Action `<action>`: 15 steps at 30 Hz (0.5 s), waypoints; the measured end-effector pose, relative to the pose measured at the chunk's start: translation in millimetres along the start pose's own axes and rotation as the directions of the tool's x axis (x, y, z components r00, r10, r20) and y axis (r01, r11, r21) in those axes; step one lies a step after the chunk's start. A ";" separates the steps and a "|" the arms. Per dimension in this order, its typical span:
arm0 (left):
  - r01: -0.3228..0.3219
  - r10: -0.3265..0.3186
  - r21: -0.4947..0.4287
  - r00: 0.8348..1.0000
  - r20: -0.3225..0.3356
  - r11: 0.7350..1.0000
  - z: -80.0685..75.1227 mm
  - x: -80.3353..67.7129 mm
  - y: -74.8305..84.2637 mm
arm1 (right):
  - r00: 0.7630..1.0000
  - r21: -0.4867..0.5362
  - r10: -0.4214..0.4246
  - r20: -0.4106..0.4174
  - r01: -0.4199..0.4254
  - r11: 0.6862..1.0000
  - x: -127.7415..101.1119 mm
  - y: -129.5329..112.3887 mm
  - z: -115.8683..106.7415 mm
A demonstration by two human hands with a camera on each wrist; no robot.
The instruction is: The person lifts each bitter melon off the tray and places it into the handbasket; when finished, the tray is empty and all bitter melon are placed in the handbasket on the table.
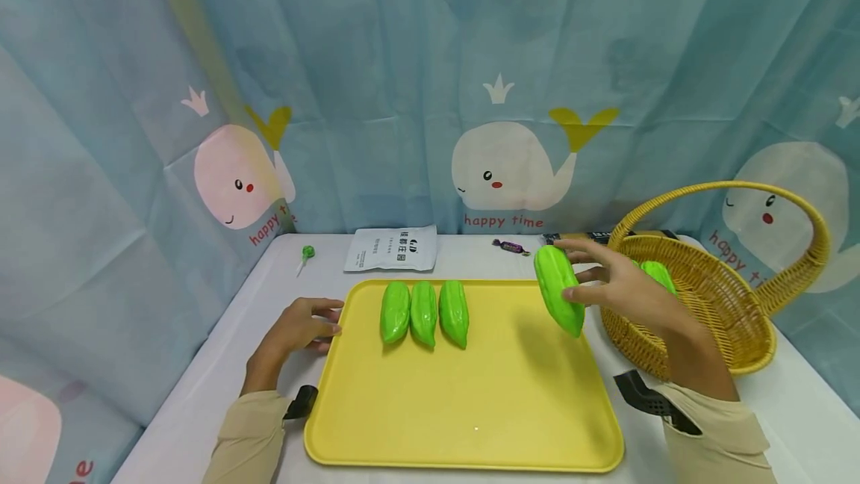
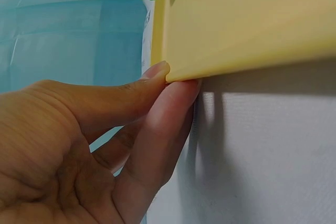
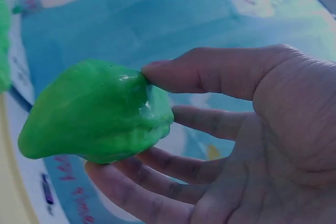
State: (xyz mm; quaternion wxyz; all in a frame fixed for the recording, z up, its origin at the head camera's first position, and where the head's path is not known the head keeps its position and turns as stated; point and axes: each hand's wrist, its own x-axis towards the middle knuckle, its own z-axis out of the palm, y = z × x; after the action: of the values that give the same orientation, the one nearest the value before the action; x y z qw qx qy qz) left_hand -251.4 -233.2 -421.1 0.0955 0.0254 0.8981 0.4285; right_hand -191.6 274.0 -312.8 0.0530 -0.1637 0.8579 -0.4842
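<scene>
A yellow tray [image 1: 510, 409] lies on the white table with three green gourds [image 1: 424, 313] in a row near its far edge. My right hand [image 1: 614, 286] holds a fourth green gourd [image 1: 559, 290] in the air over the tray's right rim, thumb and fingers around it; the right wrist view shows this gourd [image 3: 97, 111] pinched between thumb and fingers [image 3: 210, 74]. My left hand [image 1: 305, 326] rests at the tray's left edge, and its fingertips [image 2: 163, 85] pinch the tray's rim [image 2: 210, 69].
A wicker basket [image 1: 728, 305] with a tall handle stands at the right, with another green gourd [image 1: 657, 275] inside. At the table's back lie a white packet [image 1: 392, 249], a green lollipop [image 1: 306, 253] and a wrapped candy [image 1: 510, 246]. A whale-print curtain surrounds the table.
</scene>
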 end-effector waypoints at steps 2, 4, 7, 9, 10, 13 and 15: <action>0.010 -0.010 0.005 1.000 -0.005 1.000 0.1 -0.3 -0.9 | 1.000 -0.028 -0.011 -0.025 0.010 1.000 -6.9 -0.8 -9.5; 0.015 -0.015 0.011 1.000 -0.005 1.000 0.1 -0.4 -1.8 | 0.999 -0.054 -0.008 -0.047 0.005 0.999 -13.3 0.3 -18.4; 0.019 -0.019 0.016 1.000 -0.003 1.000 0.0 -0.3 -2.5 | 0.998 -0.081 -0.003 -0.063 -0.002 0.997 -22.9 5.3 -32.5; 0.015 -0.015 0.013 1.000 -0.001 1.000 -0.1 0.1 -2.5 | 0.997 -0.106 -0.011 -0.080 0.003 0.994 -30.0 10.7 -42.2; 0.011 -0.011 0.011 1.000 -0.001 1.000 -0.1 0.1 -2.4 | 0.996 -0.111 -0.017 -0.085 0.007 0.994 -33.7 13.7 -47.2; 0.004 -0.004 0.003 1.000 -0.001 1.000 0.0 0.8 -1.9 | 0.993 -0.123 -0.027 -0.114 0.013 0.992 -44.7 23.2 -61.7; 0.003 -0.003 -0.002 1.000 -0.001 1.000 0.3 0.9 -1.7 | 0.990 -0.125 -0.018 -0.136 0.000 0.992 -51.6 29.8 -70.5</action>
State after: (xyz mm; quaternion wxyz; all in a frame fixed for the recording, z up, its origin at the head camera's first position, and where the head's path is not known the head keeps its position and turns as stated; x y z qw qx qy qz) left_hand -252.2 -233.9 -422.8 0.0956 0.0237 0.8979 0.4291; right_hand -167.5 362.7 -304.5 -0.0187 -0.1369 0.8874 -0.4399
